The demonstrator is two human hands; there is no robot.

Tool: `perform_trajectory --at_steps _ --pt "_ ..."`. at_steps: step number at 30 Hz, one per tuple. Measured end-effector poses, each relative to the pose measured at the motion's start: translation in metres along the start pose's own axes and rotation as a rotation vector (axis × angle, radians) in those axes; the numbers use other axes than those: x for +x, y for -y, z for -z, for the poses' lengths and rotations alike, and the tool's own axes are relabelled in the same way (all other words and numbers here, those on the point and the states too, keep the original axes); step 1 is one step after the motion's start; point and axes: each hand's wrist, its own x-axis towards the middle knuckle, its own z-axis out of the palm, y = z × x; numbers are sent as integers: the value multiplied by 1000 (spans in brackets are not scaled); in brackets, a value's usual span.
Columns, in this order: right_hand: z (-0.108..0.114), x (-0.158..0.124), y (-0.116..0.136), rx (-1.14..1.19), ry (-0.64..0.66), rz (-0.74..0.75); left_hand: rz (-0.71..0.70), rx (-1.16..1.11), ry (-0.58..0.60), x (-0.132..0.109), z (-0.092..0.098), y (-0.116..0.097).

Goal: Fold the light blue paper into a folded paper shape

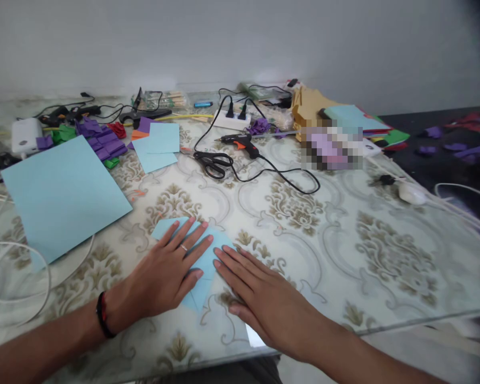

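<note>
A folded light blue paper (pixel 202 292) lies on the patterned table (pixel 240 208) near its front edge. My left hand (pixel 170 266) rests flat on it with the fingers spread, a ring on one finger, covering much of the sheet. On the paper's right edge lie the fingertips of my right hand (pixel 254 293), stretched out, the palm over the table. A small white piece (pixel 256 337) shows partly beneath my right hand. At the left is a large light blue sheet (pixel 66 197).
Behind are smaller blue papers (pixel 156 149), scissors (pixel 213 164), a black glue gun (pixel 240 143) with a looping cord and a white power strip (pixel 232 120). Purple folded strips (pixel 104 140) lie at the back left, yellow paper pieces (pixel 309 109) at the back right. White cables run along both sides.
</note>
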Motion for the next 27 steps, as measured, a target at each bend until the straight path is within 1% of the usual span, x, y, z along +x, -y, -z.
perform_trajectory --at_steps 4,6,11,17,21,27 --pt "8 22 1 -40 -80 -62 -3 13 26 3 2 -3" --pt "11 35 1 -95 -72 -74 -1 12 18 4 1 -3" --pt "11 53 -2 -169 20 -121 17 11 -40 3 -2 -1" --pt "9 65 -14 -237 108 -176 20 -9 -57 2 -5 0" --pt "13 62 -21 -255 139 -156 31 -44 -50 3 -4 0" --pt "14 34 -28 -297 103 -85 12 -96 -48 4 0 0"
